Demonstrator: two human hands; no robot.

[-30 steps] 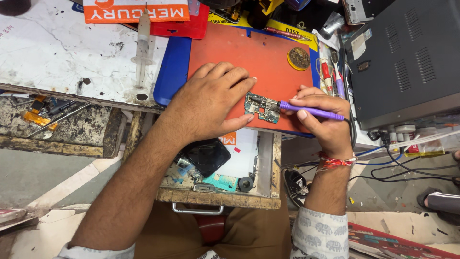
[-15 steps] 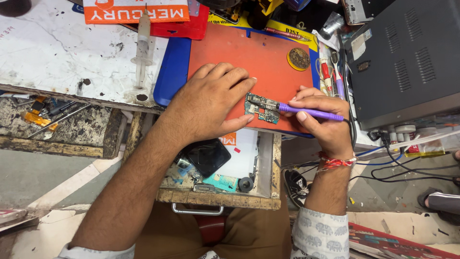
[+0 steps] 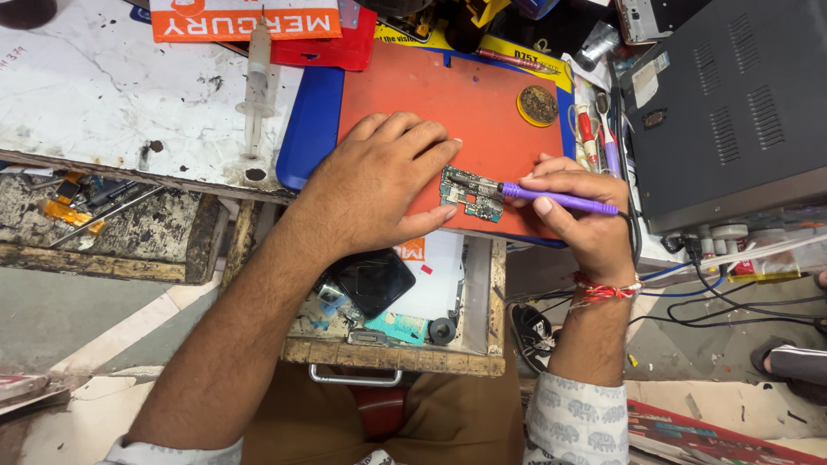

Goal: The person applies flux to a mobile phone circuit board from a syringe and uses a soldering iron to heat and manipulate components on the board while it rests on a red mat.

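Head view: a small green circuit board (image 3: 469, 194) lies near the front edge of an orange mat (image 3: 448, 99), low and right of the mat's middle. The left hand (image 3: 379, 185) lies flat on the mat at the board's 9 o'clock, fingers spread narrowly, with the fingertips touching the board's left edge and pinning it down. The right hand (image 3: 581, 220) sits at the board's 3 o'clock, closed in a pen grip round a purple tool (image 3: 556, 198). The tool runs roughly level, and its tip meets the board's right end. A red thread band (image 3: 603, 291) circles the right wrist.

At 1 o'clock from the board, on the mat's far right corner, rests a round yellow-rimmed tin (image 3: 539, 104). A blue pad (image 3: 310, 129) shows under the mat at 10 o'clock. Farther out at 10 o'clock a clear syringe (image 3: 257, 82) lies on the white bench top (image 3: 103, 103). At 2 o'clock stands a dark grey metal box (image 3: 724, 95). At 7 o'clock an open wooden drawer (image 3: 396, 353) holds a black phone (image 3: 375, 280) and small parts. Cables (image 3: 732, 301) trail at 4 o'clock.
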